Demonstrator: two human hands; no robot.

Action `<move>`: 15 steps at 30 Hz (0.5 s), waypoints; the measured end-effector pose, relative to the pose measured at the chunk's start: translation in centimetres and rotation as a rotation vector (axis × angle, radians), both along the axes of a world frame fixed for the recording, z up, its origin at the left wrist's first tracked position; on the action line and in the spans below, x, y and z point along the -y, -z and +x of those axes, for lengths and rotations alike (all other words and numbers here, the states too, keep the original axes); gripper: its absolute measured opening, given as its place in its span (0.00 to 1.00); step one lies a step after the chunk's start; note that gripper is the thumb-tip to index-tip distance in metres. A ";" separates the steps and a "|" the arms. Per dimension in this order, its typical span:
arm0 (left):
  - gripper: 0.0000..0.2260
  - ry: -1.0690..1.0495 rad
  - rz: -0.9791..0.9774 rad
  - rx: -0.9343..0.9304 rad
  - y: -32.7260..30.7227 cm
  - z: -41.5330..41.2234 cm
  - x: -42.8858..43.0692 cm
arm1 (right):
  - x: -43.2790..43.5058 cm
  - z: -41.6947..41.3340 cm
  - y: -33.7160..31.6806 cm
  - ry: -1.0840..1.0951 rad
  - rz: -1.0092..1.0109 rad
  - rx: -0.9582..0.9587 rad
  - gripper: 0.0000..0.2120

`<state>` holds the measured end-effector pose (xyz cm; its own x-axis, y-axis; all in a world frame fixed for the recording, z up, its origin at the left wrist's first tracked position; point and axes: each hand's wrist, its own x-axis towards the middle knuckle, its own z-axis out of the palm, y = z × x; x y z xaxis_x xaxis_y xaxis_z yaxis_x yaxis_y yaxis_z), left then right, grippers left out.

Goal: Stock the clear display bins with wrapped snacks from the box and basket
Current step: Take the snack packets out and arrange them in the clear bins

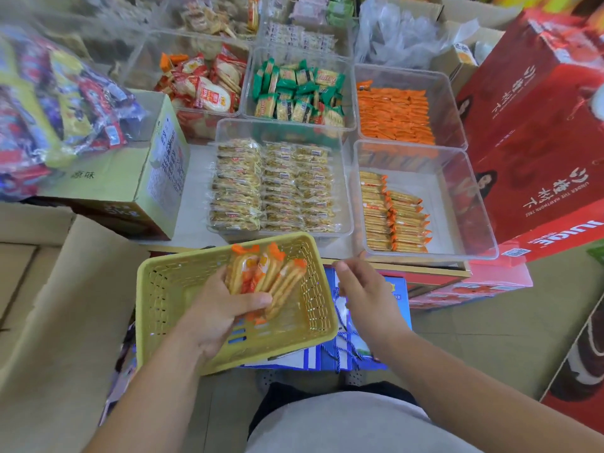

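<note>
My left hand (225, 308) grips a bunch of orange-wrapped cracker packs (264, 276) inside the yellow plastic basket (163, 289), which sits low in front of me. My right hand (362, 289) hovers to the right of the basket with loosely curled fingers and holds nothing. Just beyond it stands a clear bin (464, 204) partly filled with two rows of the same orange-wrapped crackers (392, 217). To its left a clear bin (225, 129) is full of yellow-wrapped snacks (271, 188).
Further back stand clear bins of orange packs (392, 116), green packs (297, 93) and red rice crackers (202, 83). A cardboard box (130, 184) with bagged sweets on it is at left. Red juice cartons (539, 142) rise at right. Blue bags (353, 351) lie under the basket.
</note>
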<state>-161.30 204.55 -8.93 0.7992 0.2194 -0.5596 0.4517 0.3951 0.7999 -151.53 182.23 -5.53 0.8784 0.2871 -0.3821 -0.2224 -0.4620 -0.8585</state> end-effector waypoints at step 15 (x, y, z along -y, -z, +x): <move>0.17 -0.261 -0.122 0.096 -3.2 7.8 14.6 | 3.3 6.1 -0.7 -0.211 0.372 -0.172 0.16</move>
<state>-153.51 189.97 -5.76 0.7750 0.3606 -0.5190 0.2466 0.5837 0.7737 -145.43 178.91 -4.82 0.7189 0.5981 -0.3542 -0.3102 -0.1799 -0.9335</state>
